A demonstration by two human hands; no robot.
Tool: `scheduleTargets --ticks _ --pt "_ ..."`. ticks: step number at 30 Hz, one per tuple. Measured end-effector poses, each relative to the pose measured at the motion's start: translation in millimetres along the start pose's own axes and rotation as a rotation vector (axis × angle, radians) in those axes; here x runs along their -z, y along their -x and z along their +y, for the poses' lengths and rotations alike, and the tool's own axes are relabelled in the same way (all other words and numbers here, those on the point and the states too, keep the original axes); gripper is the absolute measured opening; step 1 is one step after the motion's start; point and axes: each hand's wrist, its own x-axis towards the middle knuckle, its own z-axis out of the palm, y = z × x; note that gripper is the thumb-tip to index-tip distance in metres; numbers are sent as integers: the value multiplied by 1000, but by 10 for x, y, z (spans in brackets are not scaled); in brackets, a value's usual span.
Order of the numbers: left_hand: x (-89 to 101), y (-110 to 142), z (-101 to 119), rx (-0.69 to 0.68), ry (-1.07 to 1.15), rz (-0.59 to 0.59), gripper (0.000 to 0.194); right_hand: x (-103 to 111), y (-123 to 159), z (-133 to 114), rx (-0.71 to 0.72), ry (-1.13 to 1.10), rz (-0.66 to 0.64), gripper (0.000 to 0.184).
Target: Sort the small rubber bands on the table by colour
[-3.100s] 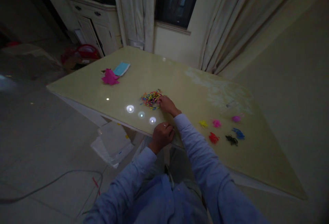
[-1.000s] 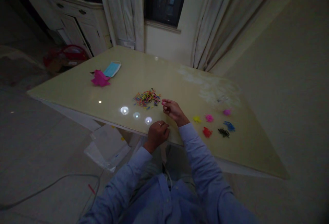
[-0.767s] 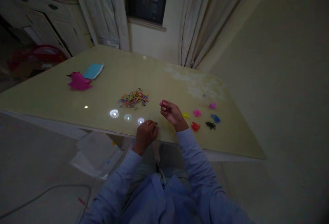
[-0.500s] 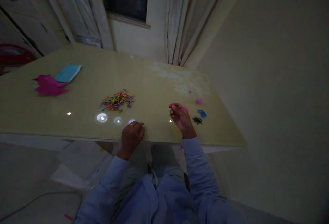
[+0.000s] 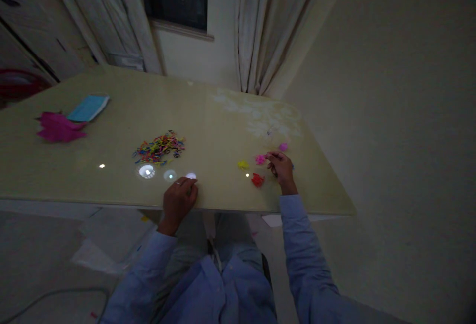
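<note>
A mixed pile of small bright looped pieces (image 5: 159,148), looking like rubber bands, lies left of centre on the table. My left hand (image 5: 180,199) rests at the table's front edge, fingers curled and pressed together; whatever they may hold is too small to make out. My right hand (image 5: 282,169) is pinched closed, its fingertips at the right side of a pink pile (image 5: 260,159). Near it are a yellow pile (image 5: 243,164), a red pile (image 5: 258,180) and a violet-pink pile (image 5: 283,146). Blue and black pieces are mostly hidden behind my right hand.
On the table's (image 5: 208,131) left part lie a magenta crumpled piece (image 5: 61,127) and a blue face mask (image 5: 89,108). Curtains (image 5: 256,31) and a wall stand behind. Below the front edge, a clear plastic sheet (image 5: 98,257) and a cable (image 5: 55,292) are on the floor.
My right hand has moved right from above the yellow and red piles to the pink pile, uncovering those two and covering the black and blue ones. My left hand has shifted slightly left.
</note>
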Motion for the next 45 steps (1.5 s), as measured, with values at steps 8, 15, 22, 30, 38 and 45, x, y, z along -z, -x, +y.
scheduleTargets --ticks 8,15,22,30,38,45 --pt "3 9 -2 24 -22 -1 16 -26 -146 112 40 262 -28 38" --pt "2 -5 24 29 -2 3 16 14 -117 29 151 321 17 36" --pt "-5 8 42 69 8 -22 16 -135 243 -91 169 192 -27 35" --pt "11 0 59 120 134 -91 17 -889 881 -16 261 204 -432 26" --pt "258 -187 -285 381 545 -31 19 -1368 1201 328 471 307 -569 19" --pt "384 -560 -831 589 374 -59 27 -1335 1184 359 469 257 -537 18"
